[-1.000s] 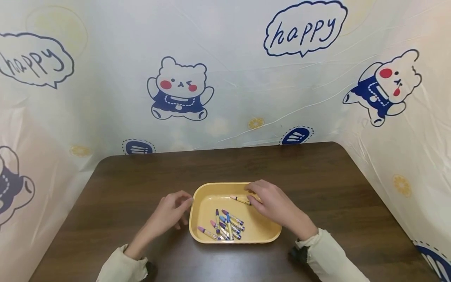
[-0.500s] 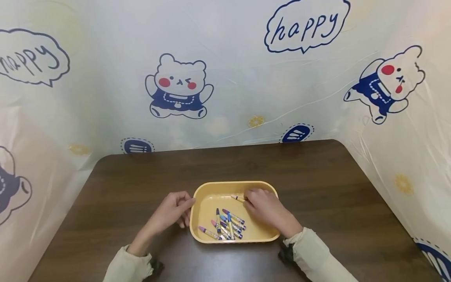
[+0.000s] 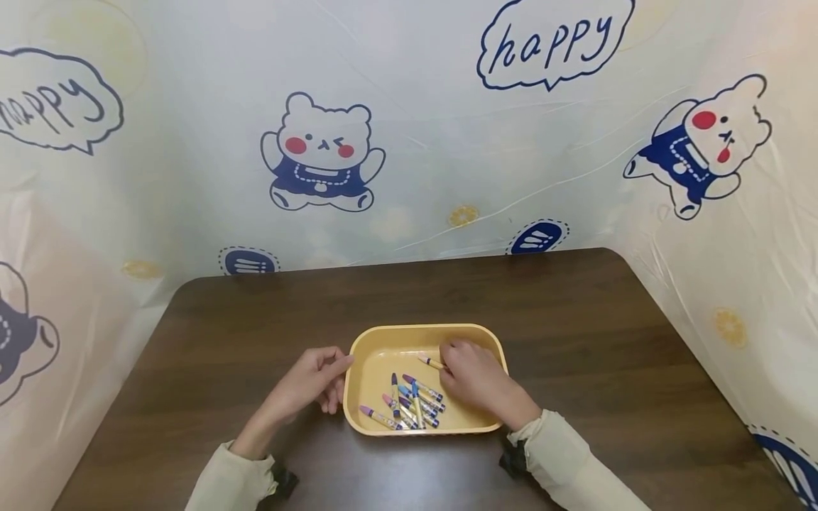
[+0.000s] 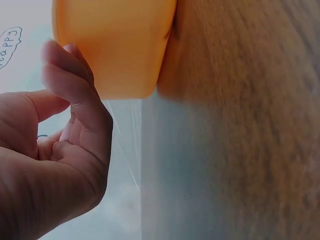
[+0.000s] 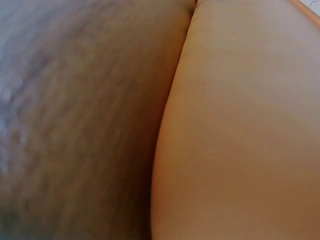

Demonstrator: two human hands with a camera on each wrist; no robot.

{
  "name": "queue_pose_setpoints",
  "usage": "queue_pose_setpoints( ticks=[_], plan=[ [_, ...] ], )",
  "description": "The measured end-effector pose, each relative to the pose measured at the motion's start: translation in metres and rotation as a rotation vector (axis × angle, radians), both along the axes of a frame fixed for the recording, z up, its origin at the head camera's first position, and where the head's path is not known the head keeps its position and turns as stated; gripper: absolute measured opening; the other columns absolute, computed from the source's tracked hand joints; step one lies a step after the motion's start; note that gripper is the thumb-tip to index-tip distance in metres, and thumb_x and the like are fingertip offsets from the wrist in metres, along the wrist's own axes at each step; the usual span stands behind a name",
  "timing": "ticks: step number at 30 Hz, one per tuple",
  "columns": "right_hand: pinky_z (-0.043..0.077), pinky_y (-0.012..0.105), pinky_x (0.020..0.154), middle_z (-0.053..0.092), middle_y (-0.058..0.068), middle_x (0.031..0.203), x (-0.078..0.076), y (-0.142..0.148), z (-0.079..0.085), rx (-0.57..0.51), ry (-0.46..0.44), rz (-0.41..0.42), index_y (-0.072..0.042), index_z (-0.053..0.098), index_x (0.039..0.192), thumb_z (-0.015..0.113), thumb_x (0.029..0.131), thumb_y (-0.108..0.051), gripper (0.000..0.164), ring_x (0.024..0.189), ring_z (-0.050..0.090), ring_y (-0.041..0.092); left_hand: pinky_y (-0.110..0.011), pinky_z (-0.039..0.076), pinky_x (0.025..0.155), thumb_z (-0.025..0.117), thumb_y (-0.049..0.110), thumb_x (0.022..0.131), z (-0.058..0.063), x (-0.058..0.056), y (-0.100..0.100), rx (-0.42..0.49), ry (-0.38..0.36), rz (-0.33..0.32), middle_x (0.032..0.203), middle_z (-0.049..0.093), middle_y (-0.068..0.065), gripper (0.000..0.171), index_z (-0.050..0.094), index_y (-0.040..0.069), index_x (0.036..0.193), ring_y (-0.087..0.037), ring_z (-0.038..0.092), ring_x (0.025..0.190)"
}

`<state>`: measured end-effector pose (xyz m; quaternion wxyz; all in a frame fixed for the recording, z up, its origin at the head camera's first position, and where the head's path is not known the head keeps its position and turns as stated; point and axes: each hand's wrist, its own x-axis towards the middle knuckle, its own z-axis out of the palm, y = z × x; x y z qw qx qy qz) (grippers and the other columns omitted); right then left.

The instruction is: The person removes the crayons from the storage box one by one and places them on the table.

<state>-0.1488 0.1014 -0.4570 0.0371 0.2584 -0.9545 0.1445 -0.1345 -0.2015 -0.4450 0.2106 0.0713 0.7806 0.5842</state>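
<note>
A yellow tray (image 3: 383, 431) sits on the dark wooden table. My left hand (image 3: 311, 381) holds its left edge, the thumb at the rim and the other fingers bent below it. In the left wrist view, that hand (image 4: 70, 130) has its fingertips at the tray's wall (image 4: 120, 50). Inside the tray, my right hand (image 3: 476, 372) bends its fingers around the rear end of a crayon (image 3: 430, 362) with a pale tip; the fingertips are hidden. Several purple, pink and blue crayons (image 3: 415, 404) lie in a loose pile toward the tray's front.
The wooden table (image 3: 255, 319) reaches back to a pale curtain (image 3: 422, 142) printed with bears and words. In the right wrist view, only the tray's outer wall (image 5: 240, 125) and blurred tabletop (image 5: 75, 125) appear.
My right hand has come down from over the tray's back right corner and closed its fingers at the lone crayon. The left hand has moved slightly right, onto the tray's rim.
</note>
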Motion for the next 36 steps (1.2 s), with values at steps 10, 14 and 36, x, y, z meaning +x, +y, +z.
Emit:
queue_pose_setpoints(
  ticks=[10, 14, 36],
  plan=[
    [0.037, 0.031, 0.050, 0.047, -0.003, 0.066, 0.001, 0.005, 0.010, 0.004, -0.027, -0.015, -0.016, 0.052, 0.071, 0.065, 0.087, -0.014, 0.021, 0.056, 0.043, 0.013, -0.026, 0.048, 0.043, 0.053, 0.019, 0.104, 0.000, -0.002, 0.006, 0.002, -0.014, -0.023, 0.062, 0.062, -0.013, 0.031, 0.055, -0.012, 0.099, -0.019, 0.057, 0.045],
    [0.036, 0.031, 0.048, 0.046, -0.003, 0.065, 0.000, 0.006, 0.013, -0.014, -0.011, -0.004, -0.016, 0.052, 0.071, 0.066, 0.087, -0.014, 0.021, 0.055, 0.043, 0.013, -0.024, 0.045, 0.040, 0.051, 0.015, 0.104, 0.000, -0.002, 0.008, -0.001, -0.008, -0.008, 0.059, 0.060, -0.012, 0.029, 0.052, -0.013, 0.096, -0.016, 0.054, 0.041],
    [0.033, 0.024, 0.046, 0.044, -0.007, 0.061, 0.010, 0.025, 0.043, -0.103, 0.023, -0.093, -0.017, 0.058, 0.077, 0.067, 0.089, -0.019, 0.016, 0.053, 0.042, 0.008, -0.019, 0.038, 0.039, 0.056, 0.009, 0.099, 0.002, 0.004, 0.008, -0.022, 0.026, 0.013, 0.055, 0.056, -0.008, 0.024, 0.050, -0.013, 0.092, -0.012, 0.045, 0.038]
  ],
)
